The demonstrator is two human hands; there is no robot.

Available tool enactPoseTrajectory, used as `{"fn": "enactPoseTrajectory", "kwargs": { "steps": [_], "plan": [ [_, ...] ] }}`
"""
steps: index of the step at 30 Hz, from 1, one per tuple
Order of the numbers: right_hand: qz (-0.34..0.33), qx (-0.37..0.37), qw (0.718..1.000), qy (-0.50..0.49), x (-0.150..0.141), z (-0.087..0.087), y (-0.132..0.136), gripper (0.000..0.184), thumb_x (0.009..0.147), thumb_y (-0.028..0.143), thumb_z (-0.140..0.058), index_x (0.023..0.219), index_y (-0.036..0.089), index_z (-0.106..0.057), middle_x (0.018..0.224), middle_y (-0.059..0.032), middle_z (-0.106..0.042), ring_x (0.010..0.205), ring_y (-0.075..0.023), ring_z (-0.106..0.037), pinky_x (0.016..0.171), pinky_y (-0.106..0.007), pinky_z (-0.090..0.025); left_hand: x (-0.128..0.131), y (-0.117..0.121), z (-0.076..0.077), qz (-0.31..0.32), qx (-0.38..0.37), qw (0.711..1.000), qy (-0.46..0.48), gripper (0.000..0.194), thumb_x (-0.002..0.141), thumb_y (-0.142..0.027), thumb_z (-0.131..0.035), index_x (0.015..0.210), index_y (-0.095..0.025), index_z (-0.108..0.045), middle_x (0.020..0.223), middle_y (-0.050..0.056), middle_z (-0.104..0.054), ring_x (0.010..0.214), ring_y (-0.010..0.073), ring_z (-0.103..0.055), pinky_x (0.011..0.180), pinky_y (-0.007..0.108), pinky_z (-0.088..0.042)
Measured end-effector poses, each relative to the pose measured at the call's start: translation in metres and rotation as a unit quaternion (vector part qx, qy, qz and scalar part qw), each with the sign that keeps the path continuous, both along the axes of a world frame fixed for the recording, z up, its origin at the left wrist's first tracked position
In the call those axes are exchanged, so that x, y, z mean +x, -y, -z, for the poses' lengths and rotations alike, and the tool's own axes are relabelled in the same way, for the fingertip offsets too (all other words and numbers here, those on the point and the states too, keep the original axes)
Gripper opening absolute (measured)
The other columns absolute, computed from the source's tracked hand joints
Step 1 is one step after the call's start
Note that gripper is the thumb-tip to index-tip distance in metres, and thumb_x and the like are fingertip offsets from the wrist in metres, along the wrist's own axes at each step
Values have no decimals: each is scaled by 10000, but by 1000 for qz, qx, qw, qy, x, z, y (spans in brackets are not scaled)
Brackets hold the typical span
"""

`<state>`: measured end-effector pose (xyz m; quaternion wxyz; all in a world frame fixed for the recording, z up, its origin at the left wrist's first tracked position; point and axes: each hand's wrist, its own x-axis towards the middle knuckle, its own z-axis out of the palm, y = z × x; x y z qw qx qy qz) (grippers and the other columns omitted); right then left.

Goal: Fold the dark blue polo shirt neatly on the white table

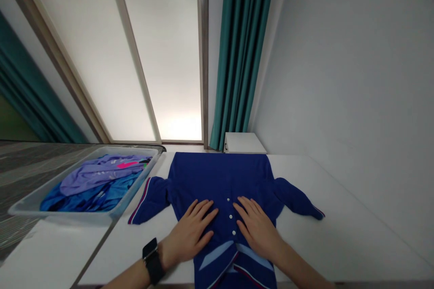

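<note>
A dark blue short-sleeved polo shirt (220, 176) lies front side up on the white table, its collar end toward me and both sleeves spread sideways. White buttons run down its middle, and red and white stripes edge the collar and sleeves. My left hand (195, 230), with a black watch on the wrist, rests flat on the shirt left of the buttons. On the other side of the buttons my right hand (256, 226) lies flat too, fingers spread. Neither hand grips the cloth.
To the left stands a translucent plastic bin (117, 212) with purple and blue clothes (101, 178) inside. The white table (339, 248) reaches to the grey wall on the right. Beyond its far edge are a small white cabinet (246, 142), a teal curtain (240, 54) and frosted sliding doors (162, 63).
</note>
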<state>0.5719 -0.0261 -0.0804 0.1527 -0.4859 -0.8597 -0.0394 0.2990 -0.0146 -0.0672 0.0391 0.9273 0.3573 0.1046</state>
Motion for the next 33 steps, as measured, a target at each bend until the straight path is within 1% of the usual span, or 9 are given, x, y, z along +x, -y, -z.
{"fn": "enactPoseTrajectory", "kwargs": {
  "steps": [5, 8, 11, 14, 17, 20, 25, 29, 33],
  "plan": [
    [31, -4, 999, 17, -5, 4, 28, 449, 964, 307, -430, 1402, 222, -484, 1431, -98, -511, 1322, -268, -450, 1104, -467, -356, -4, 27, 0, -6, 0, 1000, -8, 616, 955, -340, -475, 1522, -307, -239, 1552, 51, -350, 1399, 277, -350, 1142, 559, -306],
    [39, 0, 999, 9, -9, -1, 33, 430, 955, 304, -434, 1371, 235, -517, 1371, -88, -565, 1254, -268, -506, 1070, -464, -382, -4, 26, -3, -30, 14, 999, -3, 596, 951, -341, -474, 1512, -289, -277, 1523, 48, -400, 1381, 254, -376, 1143, 499, -332],
    [64, 25, 997, -16, -12, -10, 17, 403, 955, 293, -413, 1324, 229, -561, 1323, -92, -594, 1224, -261, -519, 1078, -452, -368, 0, 7, -5, -70, 61, 996, 9, 543, 964, -373, -435, 1486, -254, -346, 1501, 72, -428, 1370, 254, -386, 1140, 468, -334],
    [98, 53, 994, -15, -11, -16, -14, 432, 956, 289, -388, 1351, 197, -535, 1393, -120, -533, 1308, -274, -444, 1126, -465, -297, 6, -24, -7, -113, 118, 987, 12, 542, 957, -407, -428, 1467, -226, -390, 1494, 100, -433, 1373, 280, -379, 1145, 485, -301],
    [143, 50, 988, 7, -6, -14, -48, 486, 958, 341, -389, 1401, 164, -482, 1455, -155, -463, 1367, -305, -373, 1132, -494, -263, 6, -57, -10, -171, 146, 974, 4, 523, 954, -410, -423, 1436, -208, -444, 1458, 121, -477, 1364, 299, -388, 1147, 500, -271],
    [190, 27, 981, 18, 6, -7, -74, 536, 965, 423, -379, 1427, 162, -452, 1466, -171, -447, 1371, -323, -367, 1111, -515, -275, -4, -82, -6, -239, 126, 962, -26, 528, 955, -438, -404, 1419, -194, -470, 1421, 136, -517, 1342, 330, -412, 1115, 529, -286],
    [272, -19, 962, 18, 42, 9, -100, 592, 976, 488, -334, 1449, 144, -430, 1460, -200, -442, 1370, -344, -367, 1100, -523, -273, -29, -102, 10, -321, 50, 944, -63, 586, 958, -495, -363, 1441, -173, -439, 1474, 143, -458, 1388, 362, -343, 1093, 576, -285],
    [309, -58, 949, 34, 73, 21, -113, 615, 981, 476, -315, 1456, 96, -415, 1491, -212, -400, 1389, -341, -345, 1122, -498, -253, -38, -116, 15, -353, 21, 932, -74, 642, 959, -527, -335, 1476, -150, -387, 1532, 156, -365, 1439, 377, -238, 1114, 589, -242],
    [315, -53, 946, 48, 94, 29, -116, 639, 985, 478, -267, 1477, 84, -372, 1511, -206, -373, 1405, -315, -330, 1129, -475, -253, -38, -124, 14, -367, 12, 927, -82, 672, 953, -546, -330, 1493, -147, -355, 1551, 177, -317, 1447, 391, -211, 1112, 596, -234]
  ]
}}
